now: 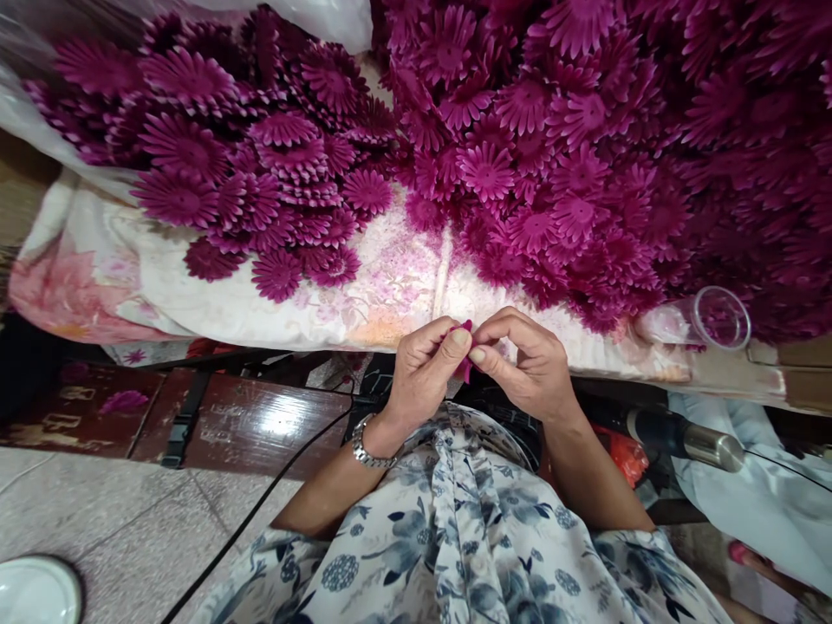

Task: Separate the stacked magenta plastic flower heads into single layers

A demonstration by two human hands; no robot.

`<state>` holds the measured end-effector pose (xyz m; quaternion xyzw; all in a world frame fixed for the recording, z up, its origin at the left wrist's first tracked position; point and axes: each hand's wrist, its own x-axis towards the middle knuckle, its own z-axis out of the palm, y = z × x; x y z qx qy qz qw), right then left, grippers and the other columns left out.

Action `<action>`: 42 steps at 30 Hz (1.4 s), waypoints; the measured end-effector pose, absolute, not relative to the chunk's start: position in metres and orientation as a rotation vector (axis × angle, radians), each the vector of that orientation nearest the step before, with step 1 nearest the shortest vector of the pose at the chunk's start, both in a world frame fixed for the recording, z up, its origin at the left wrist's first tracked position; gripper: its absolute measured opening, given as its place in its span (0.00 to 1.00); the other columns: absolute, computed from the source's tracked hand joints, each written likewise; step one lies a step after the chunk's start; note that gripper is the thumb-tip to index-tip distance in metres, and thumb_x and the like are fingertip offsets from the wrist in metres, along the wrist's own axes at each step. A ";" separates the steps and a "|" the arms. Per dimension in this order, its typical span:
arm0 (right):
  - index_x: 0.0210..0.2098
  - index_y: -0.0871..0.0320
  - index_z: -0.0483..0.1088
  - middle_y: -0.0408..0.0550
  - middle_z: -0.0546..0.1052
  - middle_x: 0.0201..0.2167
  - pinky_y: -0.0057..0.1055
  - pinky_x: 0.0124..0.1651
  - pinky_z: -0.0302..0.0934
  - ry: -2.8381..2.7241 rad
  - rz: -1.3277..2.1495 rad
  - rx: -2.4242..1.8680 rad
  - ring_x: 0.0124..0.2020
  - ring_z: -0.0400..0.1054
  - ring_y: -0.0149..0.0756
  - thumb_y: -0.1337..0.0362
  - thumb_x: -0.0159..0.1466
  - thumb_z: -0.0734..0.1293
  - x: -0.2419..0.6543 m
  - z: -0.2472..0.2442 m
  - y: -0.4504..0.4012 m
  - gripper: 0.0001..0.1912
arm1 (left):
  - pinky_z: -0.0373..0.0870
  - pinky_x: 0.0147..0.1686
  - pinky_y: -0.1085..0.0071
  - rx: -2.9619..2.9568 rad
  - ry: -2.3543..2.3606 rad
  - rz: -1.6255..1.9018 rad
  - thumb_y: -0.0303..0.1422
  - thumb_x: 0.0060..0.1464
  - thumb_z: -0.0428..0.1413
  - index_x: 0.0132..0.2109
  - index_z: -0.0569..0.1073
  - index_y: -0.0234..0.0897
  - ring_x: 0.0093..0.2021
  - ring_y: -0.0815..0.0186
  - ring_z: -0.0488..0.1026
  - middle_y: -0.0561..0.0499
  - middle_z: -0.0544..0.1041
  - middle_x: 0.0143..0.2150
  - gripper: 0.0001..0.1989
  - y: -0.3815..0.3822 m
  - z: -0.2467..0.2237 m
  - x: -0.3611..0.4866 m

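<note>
Between my two hands is a small magenta artificial flower piece (467,371), mostly covered by fingers. My left hand (425,360), with a metal watch on its wrist, pinches it between thumb and fingers. On its other side, my right hand (528,360) has thumb and index finger closed at the edge of the same piece. Both hands are just in front of the table edge. Beyond them, stacked magenta petal layers (279,276) lie on the left, and a large heap of loose magenta flowers (536,227) spreads on the right.
A flowered cloth (312,316) covers the table. A clear plastic cup (721,319) lies on its side at the right. Below the table are a dark bench (260,416) on the left, a black cable (260,511) and a metal-tipped cylindrical tool (708,446) on the right.
</note>
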<state>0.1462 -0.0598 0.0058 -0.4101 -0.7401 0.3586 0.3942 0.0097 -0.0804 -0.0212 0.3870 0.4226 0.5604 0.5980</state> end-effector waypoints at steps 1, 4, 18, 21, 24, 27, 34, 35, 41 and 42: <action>0.31 0.57 0.69 0.41 0.70 0.26 0.28 0.32 0.60 -1.876 0.895 -1.053 0.28 0.64 0.28 0.65 0.61 0.66 0.147 0.006 -0.060 0.03 | 0.54 0.21 0.72 0.878 0.959 1.295 0.44 0.56 0.53 0.21 0.64 0.37 0.20 0.72 0.57 0.55 0.61 0.18 0.20 -0.081 -0.021 0.009; 0.30 0.57 0.69 0.42 0.70 0.25 0.29 0.32 0.60 -1.877 0.796 -1.077 0.28 0.64 0.29 0.67 0.61 0.65 0.149 0.006 -0.060 0.03 | 0.58 0.23 0.70 0.852 0.912 1.296 0.43 0.56 0.53 0.22 0.67 0.37 0.22 0.69 0.61 0.53 0.65 0.20 0.19 -0.081 -0.020 0.008; 0.39 0.57 0.71 0.46 0.73 0.31 0.31 0.37 0.63 -1.951 0.646 -1.091 0.33 0.68 0.32 0.67 0.62 0.64 0.149 0.001 -0.062 0.06 | 0.65 0.27 0.74 0.863 0.977 1.335 0.33 0.50 0.59 0.29 0.72 0.36 0.24 0.71 0.67 0.54 0.72 0.25 0.06 -0.080 -0.026 0.008; 0.42 0.56 0.70 0.48 0.73 0.36 0.33 0.41 0.63 -1.893 0.586 -1.130 0.38 0.68 0.34 0.63 0.61 0.67 0.149 0.000 -0.064 0.10 | 0.64 0.27 0.75 0.929 1.080 1.402 0.31 0.49 0.59 0.28 0.73 0.36 0.25 0.72 0.66 0.54 0.72 0.25 0.05 -0.080 -0.024 0.009; 0.39 0.57 0.69 0.45 0.71 0.32 0.31 0.39 0.62 -1.841 0.592 -1.155 0.35 0.66 0.32 0.60 0.57 0.70 0.146 0.000 -0.067 0.12 | 0.64 0.29 0.76 1.146 1.194 1.502 0.25 0.50 0.57 0.28 0.73 0.36 0.28 0.72 0.68 0.54 0.73 0.27 0.04 -0.079 -0.021 0.009; 0.37 0.56 0.67 0.40 0.70 0.28 0.27 0.33 0.62 -1.762 0.828 -1.178 0.29 0.65 0.28 0.58 0.57 0.70 0.142 -0.001 -0.069 0.12 | 0.65 0.29 0.77 1.437 1.254 1.590 0.22 0.50 0.55 0.29 0.73 0.36 0.29 0.73 0.70 0.53 0.73 0.28 0.06 -0.078 -0.019 0.009; 0.35 0.57 0.68 0.41 0.73 0.27 0.24 0.31 0.61 -1.783 0.760 -1.237 0.27 0.67 0.26 0.63 0.62 0.64 0.144 -0.006 -0.070 0.04 | 0.68 0.29 0.77 1.654 1.227 1.628 0.18 0.49 0.56 0.34 0.74 0.35 0.29 0.72 0.71 0.52 0.73 0.30 0.08 -0.078 -0.023 0.012; 0.34 0.58 0.68 0.42 0.73 0.27 0.24 0.31 0.61 -1.813 0.651 -1.243 0.27 0.67 0.27 0.65 0.62 0.63 0.143 -0.006 -0.071 0.03 | 0.67 0.28 0.77 1.603 1.223 1.626 0.19 0.49 0.56 0.33 0.74 0.35 0.29 0.73 0.70 0.52 0.73 0.29 0.08 -0.078 -0.024 0.013; 0.33 0.57 0.66 0.40 0.71 0.24 0.24 0.27 0.59 -1.838 0.503 -1.245 0.24 0.65 0.26 0.68 0.63 0.62 0.134 -0.006 -0.071 0.03 | 0.62 0.26 0.76 0.982 1.053 1.631 0.21 0.46 0.56 0.27 0.73 0.37 0.28 0.72 0.66 0.55 0.69 0.27 0.07 -0.074 -0.024 0.018; 0.33 0.57 0.66 0.40 0.71 0.24 0.23 0.27 0.59 -1.844 0.513 -1.230 0.24 0.65 0.26 0.68 0.63 0.61 0.133 -0.006 -0.071 0.03 | 0.63 0.27 0.76 0.883 1.011 1.631 0.21 0.45 0.56 0.25 0.73 0.37 0.28 0.72 0.66 0.55 0.69 0.27 0.07 -0.073 -0.022 0.019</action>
